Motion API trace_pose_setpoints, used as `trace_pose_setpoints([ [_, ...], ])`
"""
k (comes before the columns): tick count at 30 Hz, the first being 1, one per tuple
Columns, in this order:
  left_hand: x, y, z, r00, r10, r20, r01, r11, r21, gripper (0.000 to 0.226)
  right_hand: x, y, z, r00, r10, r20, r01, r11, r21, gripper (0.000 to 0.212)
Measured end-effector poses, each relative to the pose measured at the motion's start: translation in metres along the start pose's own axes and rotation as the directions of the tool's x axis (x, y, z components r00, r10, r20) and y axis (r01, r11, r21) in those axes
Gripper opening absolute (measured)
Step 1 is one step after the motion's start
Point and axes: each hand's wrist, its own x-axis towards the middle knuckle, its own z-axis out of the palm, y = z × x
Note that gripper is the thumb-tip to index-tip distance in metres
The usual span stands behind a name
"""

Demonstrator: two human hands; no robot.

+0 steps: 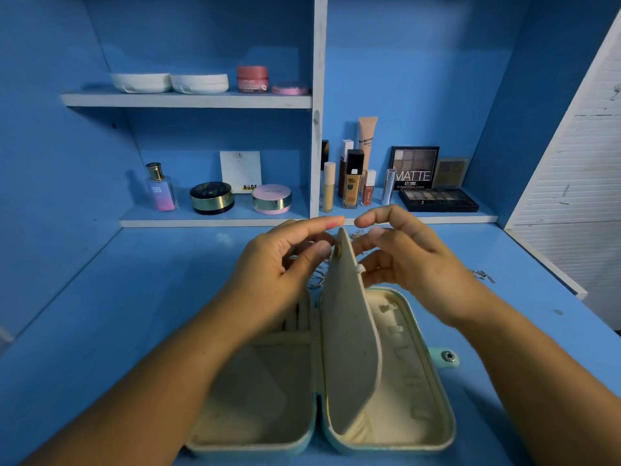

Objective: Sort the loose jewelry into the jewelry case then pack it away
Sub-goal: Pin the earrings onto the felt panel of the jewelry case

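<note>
The case (255, 398) lies open on the bench (100, 331) below both grips, its middle flap (349, 331) upright between them. The left grip (279, 264) pinches the flap's top beside the snap, while the right grip (410, 264) is released, fingers loosely curved just beside the flap's right face. Silver hoops (317, 279) lie just behind the left grip; a chain (484, 275) lies well right of the right grip.

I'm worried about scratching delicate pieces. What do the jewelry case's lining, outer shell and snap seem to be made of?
Lining and centre flap: cream, matte and soft-looking with no sheen, so likely a velvet or suede-like fabric. Outer shell: teal and smooth, probably faux leather, though only its edges and closure tab show. Snap: shiny silver, so apparently metal.
</note>
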Motion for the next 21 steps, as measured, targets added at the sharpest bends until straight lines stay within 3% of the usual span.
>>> trace_pose_setpoints([
  [3, -0.003, 0.008, -0.007, 0.988, -0.123, 0.097, 0.114, 0.989, 0.089, 0.039, -0.006, -0.012, -0.017, 0.992, 0.078, 0.096, -0.066, 0.99, -0.123, 0.032],
  [5, -0.005, 0.013, -0.011, 0.955, -0.221, 0.2, 0.162, 0.948, 0.275, 0.054, -0.008, -0.014, -0.029, 0.986, 0.111, 0.125, -0.08, 0.971, -0.226, 0.031],
  [7, -0.008, 0.016, -0.011, 0.896, -0.335, 0.291, 0.157, 0.852, 0.5, 0.066, -0.006, -0.011, -0.04, 0.975, 0.159, 0.156, -0.095, 0.93, -0.354, 0.029],
  [10, -0.017, 0.019, -0.007, 0.844, -0.41, 0.347, 0.079, 0.734, 0.675, 0.085, -0.003, -0.005, -0.047, 0.963, 0.227, 0.147, -0.107, 0.818, -0.565, 0.024],
  [14, -0.034, 0.012, -0.001, 0.888, -0.337, 0.314, -0.038, 0.626, 0.779, 0.077, -0.001, 0.004, -0.049, 0.966, 0.222, 0.132, -0.034, 0.617, -0.786, 0.015],
  [17, -0.039, 0.004, 0.001, 0.922, -0.26, 0.287, -0.052, 0.652, 0.757, 0.073, 0.002, 0.012, -0.048, 0.962, 0.236, 0.135, -0.028, 0.582, -0.813, 0.007],
  [21, -0.039, 0.001, 0.002, 0.933, -0.226, 0.279, -0.059, 0.669, 0.741, 0.07, 0.015, 0.033, -0.044, 1.0, -0.019, -0.019, -0.005, 0.562, -0.827, 0.004],
])
